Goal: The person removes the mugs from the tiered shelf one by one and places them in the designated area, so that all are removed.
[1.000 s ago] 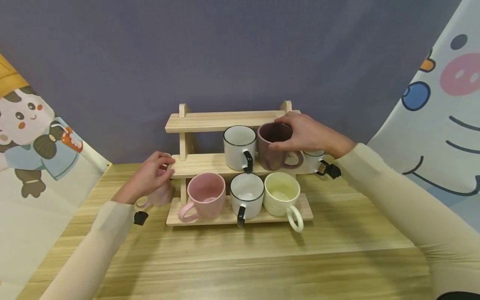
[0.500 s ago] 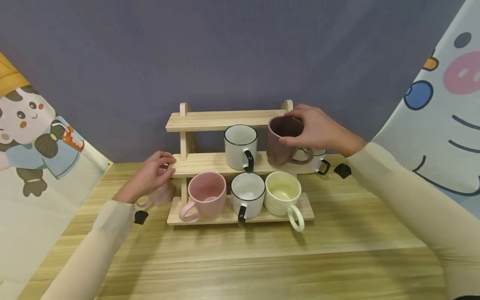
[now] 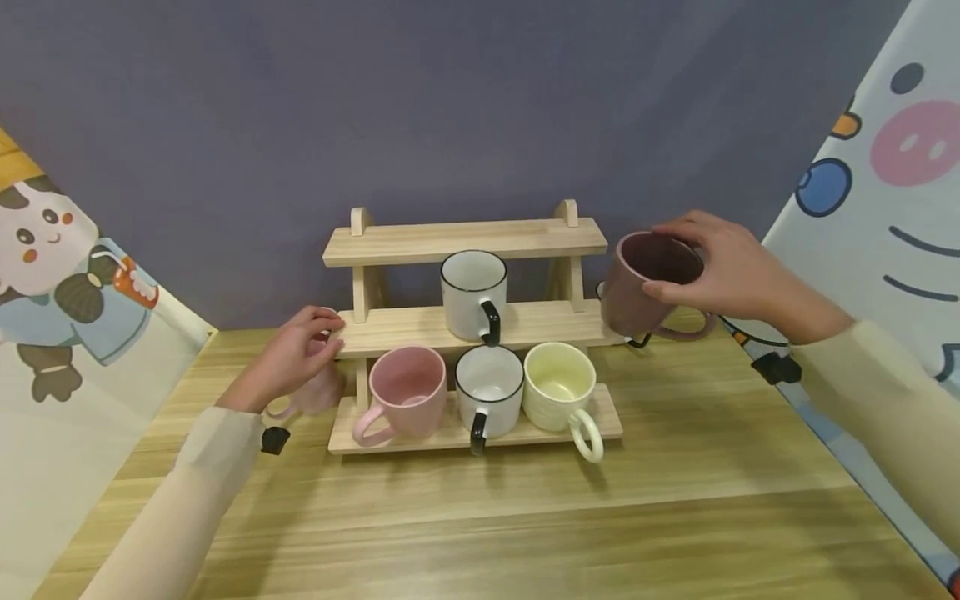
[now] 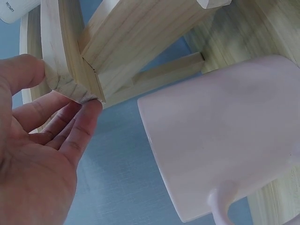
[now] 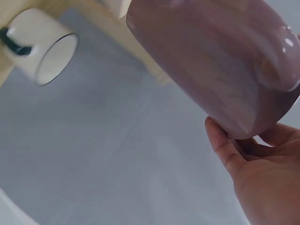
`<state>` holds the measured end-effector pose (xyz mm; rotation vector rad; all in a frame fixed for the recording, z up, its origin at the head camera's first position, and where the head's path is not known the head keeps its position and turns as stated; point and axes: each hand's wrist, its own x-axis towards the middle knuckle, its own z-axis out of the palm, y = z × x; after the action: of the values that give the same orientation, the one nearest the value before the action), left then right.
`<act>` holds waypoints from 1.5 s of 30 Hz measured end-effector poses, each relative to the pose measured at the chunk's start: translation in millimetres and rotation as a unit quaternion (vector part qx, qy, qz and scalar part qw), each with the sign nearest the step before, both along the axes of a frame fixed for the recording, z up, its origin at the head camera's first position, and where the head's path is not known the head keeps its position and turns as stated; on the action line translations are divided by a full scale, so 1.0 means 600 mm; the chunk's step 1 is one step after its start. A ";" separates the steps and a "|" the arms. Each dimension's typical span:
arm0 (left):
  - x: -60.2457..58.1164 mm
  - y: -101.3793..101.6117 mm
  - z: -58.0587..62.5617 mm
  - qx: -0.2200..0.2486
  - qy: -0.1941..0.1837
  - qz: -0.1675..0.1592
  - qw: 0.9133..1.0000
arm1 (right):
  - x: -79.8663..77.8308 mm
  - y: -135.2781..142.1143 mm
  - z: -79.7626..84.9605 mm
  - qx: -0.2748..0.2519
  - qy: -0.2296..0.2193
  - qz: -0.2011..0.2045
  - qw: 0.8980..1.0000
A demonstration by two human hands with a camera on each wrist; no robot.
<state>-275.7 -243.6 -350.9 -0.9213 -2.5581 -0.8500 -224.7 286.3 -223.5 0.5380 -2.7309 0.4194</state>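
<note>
My right hand [image 3: 738, 271] pinches a mauve mug [image 3: 637, 292] by its rim, holding it in the air just past the right end of the rack; the mug's glossy side fills much of the right wrist view. A small white mug with a black handle is mostly hidden behind it. My left hand [image 3: 288, 358] grips the left end of the middle shelf of a wooden tiered rack [image 3: 397, 329], thumb and fingertips around the board [image 4: 70, 89] in the left wrist view. Beneath this hand a pale pink mug [image 4: 225, 136] stands beside the rack.
A white black-rimmed mug [image 3: 472, 300] stands on the middle shelf. Along the bottom shelf are a pink mug [image 3: 408, 392], another white mug [image 3: 491, 396] and a pale yellow mug [image 3: 558, 387]. A dark cloth [image 3: 450, 108] hangs behind the wood-grain table [image 3: 480, 517].
My right hand has lifted the mauve mug off the middle shelf and carried it right, beyond the rack's end. The left hand keeps its hold on the shelf.
</note>
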 end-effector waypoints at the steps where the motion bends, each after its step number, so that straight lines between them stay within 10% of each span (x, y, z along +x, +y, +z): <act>1: 0.000 0.000 0.000 0.000 0.006 -0.001 1.000 | 0.005 0.010 -0.003 -0.001 0.002 -0.003 1.000; 11: 0.005 0.000 0.005 -0.006 -0.004 0.002 1.000 | 0.010 0.067 -0.064 0.018 -0.035 -0.009 0.999; 29: 0.001 0.003 0.003 0.003 -0.009 0.001 1.000 | -0.063 0.081 -0.200 -0.015 -0.068 -0.006 0.998; 45: 0.004 0.003 0.007 -0.007 -0.011 0.005 1.000 | -0.092 0.077 -0.225 0.023 -0.067 -0.011 0.997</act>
<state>-273.2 -241.6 -346.9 -0.9085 -2.5879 -0.8458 -280.1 332.5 -358.7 0.5078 -2.8796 0.4009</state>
